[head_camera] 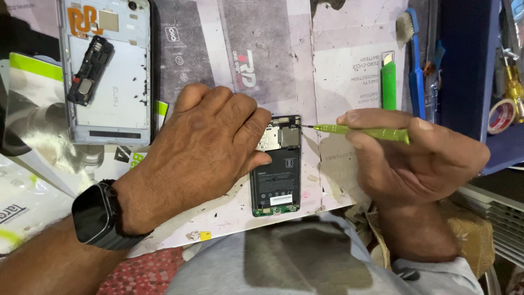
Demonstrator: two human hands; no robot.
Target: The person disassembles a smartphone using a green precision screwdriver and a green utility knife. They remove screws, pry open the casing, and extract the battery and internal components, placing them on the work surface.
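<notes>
Head view looks down on a worn grey work mat that covers the table. An opened phone lies on the mat's near edge, back cover off, with its black battery and a green strip of circuit board at the bottom showing. The left hand lies palm-down over the phone's left side, fingers curled onto the metal shield near its top and pressing it in place; this hand hides the phone's left edge and the mat beneath it. A black smartwatch sits on that wrist.

The right hand is closed around a slim green screwdriver, held nearly level, its fine tip touching the phone's upper right corner. The back end of the handle is buried in the fingers.

At the upper left lies a removed grey back cover, inner side up and cut off by the top edge, with a small black module resting loose inside it. It lies on glossy white and green packaging.

Beyond the screwdriver, a green utility knife and a blue-handled brush lie side by side near the mat's right edge. Further right, a blue shelf holds a roll of tape and a yellow-handled tool, both partly cut off and hard to make out. The person's grey shirt fills the bottom.
</notes>
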